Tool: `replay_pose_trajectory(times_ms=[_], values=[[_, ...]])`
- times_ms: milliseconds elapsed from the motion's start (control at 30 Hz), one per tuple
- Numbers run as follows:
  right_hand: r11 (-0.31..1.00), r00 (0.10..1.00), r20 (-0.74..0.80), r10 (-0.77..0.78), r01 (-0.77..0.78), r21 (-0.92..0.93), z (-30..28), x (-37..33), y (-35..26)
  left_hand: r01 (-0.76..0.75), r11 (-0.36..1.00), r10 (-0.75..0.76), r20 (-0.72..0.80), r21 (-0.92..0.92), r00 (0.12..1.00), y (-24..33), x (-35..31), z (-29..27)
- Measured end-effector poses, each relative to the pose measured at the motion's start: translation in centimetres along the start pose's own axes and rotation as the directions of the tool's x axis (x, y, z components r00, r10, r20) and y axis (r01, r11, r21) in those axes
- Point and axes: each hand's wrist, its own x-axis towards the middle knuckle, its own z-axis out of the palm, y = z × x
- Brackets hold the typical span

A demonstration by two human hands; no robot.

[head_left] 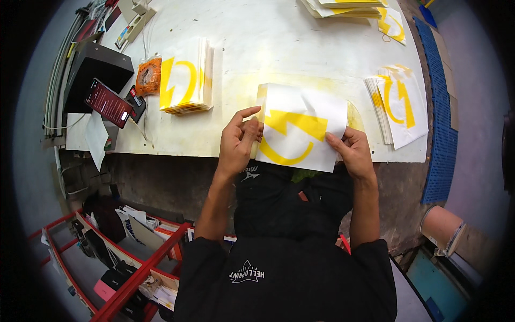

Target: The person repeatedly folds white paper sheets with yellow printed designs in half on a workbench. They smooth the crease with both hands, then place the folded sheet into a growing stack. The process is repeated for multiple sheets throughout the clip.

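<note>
One yellow-printed white sheet (300, 126) is before me, hiding part of the near edge of the desk (257, 48). My right hand (355, 153) pinches its right side; my left hand (240, 138) curls at its left, whether gripping I cannot tell. Three printed stacks, one phone (110, 102) and one orange packet (148, 75) surround it.

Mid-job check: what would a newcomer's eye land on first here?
First, the white paper piece with bold yellow print, at the front edge of the table, pinched on its right by the right grip, with the left grip at its left edge. Next, a similarly printed stack farther left, beside an orange packet.
</note>
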Motion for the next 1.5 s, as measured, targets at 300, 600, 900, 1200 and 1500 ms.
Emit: replay_pose_trajectory(times_ms=[300, 600, 900, 1200, 1500], values=[[0.989, 0.993, -0.101, -0.053, 0.067, 0.135, 0.3, 1.3, 0.7, 0.046, 0.996, -0.047, -0.008, -0.081, 0.999, 0.9, 0.2, 0.2], [0.906, 0.986, 0.163, 0.036, -0.101, 0.41, -0.6, 4.6, -0.4, 0.308, 0.928, -0.256, 0.243, -0.211, 0.936, 0.8, 4.3, -0.7], [0.859, 0.988, 0.135, -0.074, -0.005, 0.512, -0.7, 5.4, -0.1, 0.375, 0.826, -0.248, 0.326, -0.42, 0.912, 1.6, 6.5, -0.5], [0.974, 0.97, -0.088, -0.226, 0.225, -0.029, 1.1, 4.6, 0.1, -0.173, 0.967, 0.106, 0.323, 0.186, 0.94, 1.1, 5.1, -0.6], [0.982, 0.963, -0.24, -0.126, 0.087, -0.169, 2.1, 5.6, -0.7, -0.524, 0.286, 0.868, 0.014, 0.802, 0.496, -1.9, 2.4, 1.9]])
